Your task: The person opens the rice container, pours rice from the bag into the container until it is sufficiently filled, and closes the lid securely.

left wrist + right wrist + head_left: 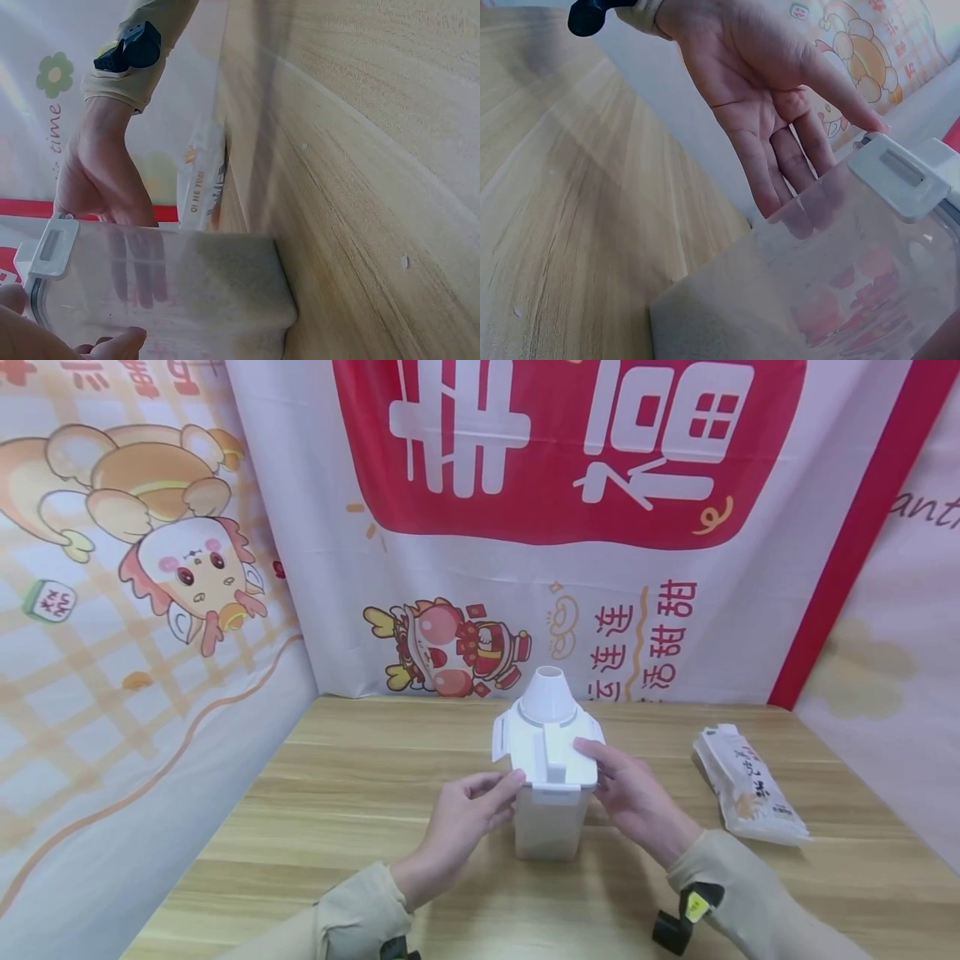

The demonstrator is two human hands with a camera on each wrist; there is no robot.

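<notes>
A clear plastic storage container [547,827] stands upright on the table, its lower part filled with pale, rice-like grains. Its white lid [528,747] carries a cone-shaped cap [549,697] towards the back and has clasps at its edges; the left-side clasp [500,737] juts outward. My left hand [468,814] grips the near left corner, thumb at the lid edge, fingers against the clear wall. On the opposite side my right hand [637,797] holds the container, its thumb on top of the lid. Through the wall in the left wrist view, the right hand's fingers [139,262] show.
To the right lies a white printed packet [753,789] on the wooden table [360,760]. A few small white specks [405,262] are scattered on the tabletop. Printed cloths [465,560] hang behind and beside the table.
</notes>
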